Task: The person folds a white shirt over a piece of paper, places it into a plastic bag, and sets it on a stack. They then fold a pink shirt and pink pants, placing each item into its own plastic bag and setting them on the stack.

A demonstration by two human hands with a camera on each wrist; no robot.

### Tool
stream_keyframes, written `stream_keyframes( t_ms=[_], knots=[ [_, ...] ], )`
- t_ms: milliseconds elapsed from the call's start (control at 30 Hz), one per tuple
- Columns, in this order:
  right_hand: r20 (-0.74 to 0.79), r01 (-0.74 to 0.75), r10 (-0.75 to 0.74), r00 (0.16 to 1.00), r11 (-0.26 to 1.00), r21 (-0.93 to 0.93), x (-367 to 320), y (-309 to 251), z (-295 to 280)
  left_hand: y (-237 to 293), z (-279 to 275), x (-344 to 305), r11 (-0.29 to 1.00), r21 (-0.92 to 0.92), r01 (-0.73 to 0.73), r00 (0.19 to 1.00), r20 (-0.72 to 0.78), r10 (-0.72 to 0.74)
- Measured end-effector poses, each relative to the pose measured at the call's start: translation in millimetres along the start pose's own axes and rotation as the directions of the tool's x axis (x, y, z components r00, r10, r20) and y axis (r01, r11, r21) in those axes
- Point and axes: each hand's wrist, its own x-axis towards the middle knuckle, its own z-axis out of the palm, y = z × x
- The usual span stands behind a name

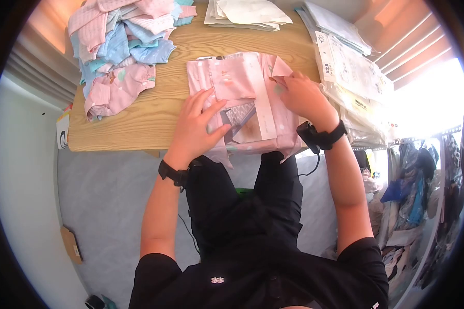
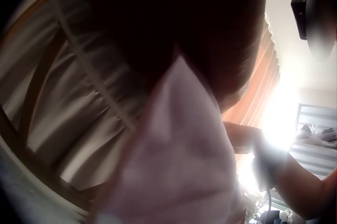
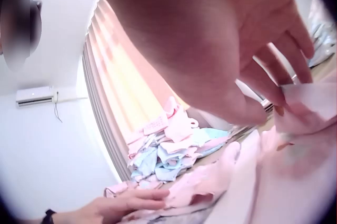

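A pink printed garment lies on the wooden table in front of me, partly folded over a printed sheet with a pale strip along one side. My left hand rests on the garment's left side, fingers spread and fairly straight. Over at the upper right, my right hand pinches a fold of the pink cloth between thumb and fingers. The right wrist view shows that lifted fold at the fingertips. A pink corner of cloth hangs below the dark underside of the left hand in the left wrist view.
A heap of pink and blue garments sits at the table's back left, with a pink one at its front. White sheets lie at the back. Stacked clear plastic bags line the right edge, near a rack of hanging things.
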Motion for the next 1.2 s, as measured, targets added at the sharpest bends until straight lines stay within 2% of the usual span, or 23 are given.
stream_keyframes(
  t_ms=[100, 200, 300, 367, 400, 433, 500, 533, 600, 633, 700, 800, 900, 933, 1100, 1200],
  knots=[
    [-0.038, -0.123, 0.13, 0.991, 0.979, 0.162, 17, -15, -37, 0, 0, -1, 1.0, -0.013, 0.003, 1.0, -0.006, -0.003],
    [-0.223, -0.004, 0.085, 0.971, 0.94, 0.34, 39, 7, -41, -1, 0, -1, 1.0, -0.004, 0.004, 1.0, 0.017, -0.004],
    [0.006, -0.083, 0.099, 0.995, 0.801, 0.593, 67, -7, -78, -2, -1, -1, 1.0, 0.017, -0.017, 0.999, 0.028, 0.017],
    [0.076, -0.095, 0.056, 0.996, 0.604, 0.791, 87, -25, -79, -1, -1, 1, 0.999, -0.036, 0.015, 1.0, 0.004, -0.015],
    [0.058, -0.05, -0.001, 0.998, 0.49, 0.87, 94, -40, -74, 1, 0, 2, 0.998, -0.063, 0.028, 1.0, -0.003, -0.028],
    [0.03, -0.007, -0.059, 0.998, 0.364, 0.931, 101, -56, -68, 4, -2, 2, 0.968, -0.212, 0.133, 0.991, 0.026, -0.131],
    [0.038, -0.007, -0.245, 0.969, 0.125, 0.992, 105, -79, -56, 10, -9, 3, 0.814, -0.469, 0.342, 0.938, 0.121, -0.324],
    [0.125, -0.11, -0.204, 0.971, 0.086, 0.99, 100, -92, -58, 3, -6, 0, 0.758, -0.543, 0.361, 0.93, 0.149, -0.336],
    [0.044, 0.002, -0.153, 0.987, 0.289, 0.957, 82, -88, -52, -16, 2, -8, 0.622, -0.673, 0.4, 0.91, 0.208, -0.36],
    [0.0, 0.055, -0.139, 0.99, 0.39, 0.919, 71, -82, -49, -13, 1, -6, 0.577, -0.738, 0.35, 0.909, 0.119, -0.399],
    [-0.07, 0.069, -0.022, 0.997, 0.602, 0.795, 28, -68, -39, -5, 1, 3, 0.486, -0.846, 0.22, 0.876, -0.048, -0.481],
    [-0.11, -0.048, 0.153, 0.982, 0.767, 0.64, -53, -58, -31, -18, -1, 3, 0.305, -0.911, 0.277, 0.842, 0.077, -0.534],
    [-0.145, -0.2, 0.303, 0.942, 0.852, 0.483, -110, -62, -11, -24, 5, 3, 0.446, -0.845, 0.295, 0.861, 0.033, -0.507],
    [-0.16, -0.251, 0.352, 0.922, 0.86, 0.445, -121, -61, -4, -24, 4, 5, 0.444, -0.837, 0.319, 0.853, 0.05, -0.519],
    [-0.232, -0.341, 0.414, 0.88, 0.891, 0.299, -136, -57, 18, -21, -7, 11, 0.459, -0.794, 0.4, 0.822, 0.089, -0.562],
    [-0.256, -0.329, 0.399, 0.88, 0.903, 0.276, -133, -55, 22, -29, -7, 16, 0.579, -0.755, 0.306, 0.864, -0.035, -0.502]
  ],
)
